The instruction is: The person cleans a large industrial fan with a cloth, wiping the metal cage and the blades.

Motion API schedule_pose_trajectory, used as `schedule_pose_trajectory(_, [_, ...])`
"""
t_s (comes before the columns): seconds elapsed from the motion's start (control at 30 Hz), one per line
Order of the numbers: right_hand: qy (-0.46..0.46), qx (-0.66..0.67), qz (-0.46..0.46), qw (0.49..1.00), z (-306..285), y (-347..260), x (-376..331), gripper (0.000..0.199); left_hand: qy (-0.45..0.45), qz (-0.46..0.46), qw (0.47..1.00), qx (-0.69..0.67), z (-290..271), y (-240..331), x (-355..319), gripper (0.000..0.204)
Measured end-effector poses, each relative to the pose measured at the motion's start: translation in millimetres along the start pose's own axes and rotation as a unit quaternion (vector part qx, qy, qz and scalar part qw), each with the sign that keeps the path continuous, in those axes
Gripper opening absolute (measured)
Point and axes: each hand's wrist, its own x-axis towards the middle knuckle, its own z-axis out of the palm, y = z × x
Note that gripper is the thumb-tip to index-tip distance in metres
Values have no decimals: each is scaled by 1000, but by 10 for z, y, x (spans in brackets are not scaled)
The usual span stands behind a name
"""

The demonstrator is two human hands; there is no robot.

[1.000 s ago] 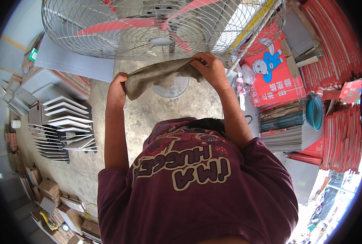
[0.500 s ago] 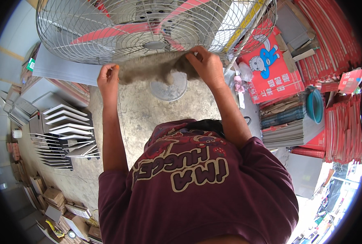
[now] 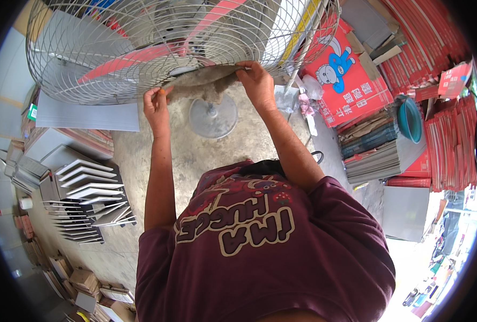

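A fuzzy, grey-brown cloth (image 3: 206,81) is stretched between my two hands, at the lower rim of a large wire-caged fan (image 3: 128,59) with red blades. My left hand (image 3: 156,111) pinches its left end between thumb and fingers. At the other end, my right hand (image 3: 257,88) grips the upper corner, higher and close to the cage. The cloth sags a little in the middle and looks folded along its length. Whether it touches the wires I cannot tell. Below it the fan's round grey base (image 3: 213,121) rests on the concrete floor.
To the left, white panels (image 3: 91,177) stand in a dark rack beside a grey sheet (image 3: 88,114). On the right are a red printed carton (image 3: 351,88), stacked flat cardboard (image 3: 371,158) and a teal basin (image 3: 409,120). Small wooden boxes (image 3: 85,280) lie at lower left.
My hands have come slightly closer together, and the cloth now looks narrower and more folded. The fan and surroundings have shifted in view as my head moved.
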Motion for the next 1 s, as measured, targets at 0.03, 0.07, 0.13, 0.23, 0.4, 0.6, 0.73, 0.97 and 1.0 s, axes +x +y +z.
schedule_pose_trajectory(0.03, [-1,-36,16,999,-37,-12,-35,21,-8,-11,1000,-3,46,-8,-21,13])
schedule_pose_trajectory(0.07, [14,-23,26,999,-69,-61,-67,21,-23,-27,999,5,83,-10,-43,13])
schedule_pose_trajectory(0.13, [33,14,-1,999,-152,-111,-49,21,-49,19,999,-8,186,32,-27,14])
schedule_pose_trajectory(0.23, [54,109,-52,991,-342,-211,-8,21,-89,38,995,-3,385,382,-29,16])
schedule_pose_trajectory(0.4, [115,205,-161,959,-679,-767,18,17,-113,93,989,-27,702,952,-64,19])
schedule_pose_trajectory(0.6, [149,219,-199,944,-1011,-910,153,17,-126,156,978,48,959,1225,-93,25])
schedule_pose_trajectory(0.73, [188,228,-233,926,-1211,-1098,239,18,-149,180,972,-16,1155,1459,-81,30])
schedule_pose_trajectory(0.97, [194,264,-276,903,-1703,-1053,625,12,-212,261,942,17,1583,1697,-86,36])
schedule_pose_trajectory(1.0, [203,246,-270,909,-1759,-969,674,14,-219,256,941,10,1639,1690,-117,36])
